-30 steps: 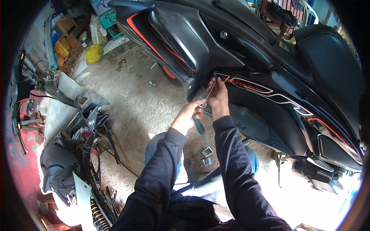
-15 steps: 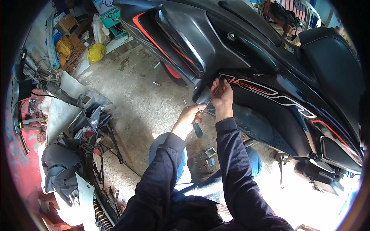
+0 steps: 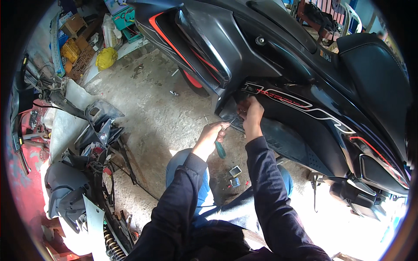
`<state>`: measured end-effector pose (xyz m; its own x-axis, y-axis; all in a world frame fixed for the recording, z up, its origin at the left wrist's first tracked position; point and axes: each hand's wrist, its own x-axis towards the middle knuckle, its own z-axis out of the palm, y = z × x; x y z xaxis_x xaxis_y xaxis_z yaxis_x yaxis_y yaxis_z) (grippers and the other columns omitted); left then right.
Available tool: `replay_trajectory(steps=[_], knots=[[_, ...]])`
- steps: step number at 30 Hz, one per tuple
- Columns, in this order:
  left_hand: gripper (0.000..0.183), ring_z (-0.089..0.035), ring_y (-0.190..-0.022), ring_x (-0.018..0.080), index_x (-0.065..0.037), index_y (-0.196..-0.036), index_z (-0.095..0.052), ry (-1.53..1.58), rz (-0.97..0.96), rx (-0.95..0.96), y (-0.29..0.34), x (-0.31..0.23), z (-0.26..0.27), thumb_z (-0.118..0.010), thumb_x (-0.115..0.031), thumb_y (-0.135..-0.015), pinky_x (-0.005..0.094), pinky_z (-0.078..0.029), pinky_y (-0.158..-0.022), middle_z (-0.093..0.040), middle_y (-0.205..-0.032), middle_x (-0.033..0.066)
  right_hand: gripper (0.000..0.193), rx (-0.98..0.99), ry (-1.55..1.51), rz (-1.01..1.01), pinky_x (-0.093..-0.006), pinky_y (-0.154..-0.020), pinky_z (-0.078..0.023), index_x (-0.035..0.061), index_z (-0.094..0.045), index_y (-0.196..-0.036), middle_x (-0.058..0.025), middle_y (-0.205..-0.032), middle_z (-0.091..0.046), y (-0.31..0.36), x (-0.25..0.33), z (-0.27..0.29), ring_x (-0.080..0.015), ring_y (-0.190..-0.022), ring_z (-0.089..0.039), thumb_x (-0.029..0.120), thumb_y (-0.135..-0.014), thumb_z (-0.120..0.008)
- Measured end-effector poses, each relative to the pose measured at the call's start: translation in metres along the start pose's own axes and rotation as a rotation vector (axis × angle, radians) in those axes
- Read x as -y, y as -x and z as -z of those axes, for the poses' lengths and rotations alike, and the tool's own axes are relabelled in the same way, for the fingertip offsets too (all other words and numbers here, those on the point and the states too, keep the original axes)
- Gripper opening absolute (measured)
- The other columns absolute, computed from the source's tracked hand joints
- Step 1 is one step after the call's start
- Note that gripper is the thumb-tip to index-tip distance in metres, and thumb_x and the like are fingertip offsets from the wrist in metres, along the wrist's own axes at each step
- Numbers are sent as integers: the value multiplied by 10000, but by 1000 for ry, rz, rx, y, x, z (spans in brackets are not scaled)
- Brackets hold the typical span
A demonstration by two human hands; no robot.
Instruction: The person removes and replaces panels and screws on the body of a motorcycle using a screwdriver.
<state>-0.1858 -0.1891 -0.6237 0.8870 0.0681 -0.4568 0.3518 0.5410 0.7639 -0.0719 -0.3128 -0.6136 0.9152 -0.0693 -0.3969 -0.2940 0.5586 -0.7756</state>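
Observation:
A black scooter (image 3: 296, 65) with red and silver striping fills the upper right. My left hand (image 3: 211, 135) is closed round a screwdriver (image 3: 220, 150); its green handle hangs below my fingers and its thin shaft sticks out above them. The thumb and fingertips of that hand point toward the scooter's footboard (image 3: 278, 135). My right hand (image 3: 251, 115) is curled up against the lower edge of the scooter's side panel, under the lettering. Its fingertips are in shadow, and whatever they pinch is too dark to make out.
Two small square containers (image 3: 235, 171) lie on the concrete floor (image 3: 148, 100) between my knees. To the left stands a stripped scooter frame (image 3: 69, 182) with loose cables. A yellow bag (image 3: 106, 58) and teal crates (image 3: 125, 19) are at the far left. A small metal part (image 3: 174, 93) lies ahead.
My right hand has dropped slightly and turned, its fingers now curling in toward the panel's lower edge. My left hand has barely moved, still with the screwdriver. The view has shifted a little.

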Motion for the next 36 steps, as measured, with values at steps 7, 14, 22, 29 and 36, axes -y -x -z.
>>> replay_trajectory(steps=[7,14,22,29,36], knots=[[160,-438,-568,35,7,-909,-664,-99,-31,-91,0,25,2,-640,-134,-837,194,-329,-468,-574,-732,-6,242,2,850,182,-308,-487,-527,-36,-662,-865,-113,-711,-659,-11,3,31,-211,-601,-659,189,-814,-590],[145,-505,-611,35,-16,-917,-670,-286,-210,-167,28,21,-28,-662,-132,-832,204,-392,-509,-625,-765,-2,283,315,311,-89,-325,-593,-539,-46,-567,-1086,-88,-919,-626,15,19,60,-234,-736,-664,130,-864,-567],[177,-570,-721,37,-4,-962,-652,-599,-718,-140,68,-24,-71,-678,-145,-859,186,-448,-651,-652,-806,0,249,635,128,4,-271,-656,-497,0,-577,-1103,-57,-901,-630,66,87,17,-117,-731,-589,157,-909,-569],[241,-595,-703,68,51,-948,-657,-665,-906,-138,97,-112,-107,-644,-182,-886,217,-457,-650,-670,-749,49,205,738,-35,176,-283,-685,-500,1,-586,-1086,-54,-903,-638,76,147,-54,-126,-728,-585,117,-925,-534],[220,-622,-649,70,42,-936,-669,-740,-1003,-188,93,-129,-113,-645,-170,-879,206,-449,-561,-685,-723,60,181,735,-67,147,-287,-675,-499,11,-588,-1062,-61,-898,-638,70,152,-70,-127,-722,-586,114,-931,-519]])
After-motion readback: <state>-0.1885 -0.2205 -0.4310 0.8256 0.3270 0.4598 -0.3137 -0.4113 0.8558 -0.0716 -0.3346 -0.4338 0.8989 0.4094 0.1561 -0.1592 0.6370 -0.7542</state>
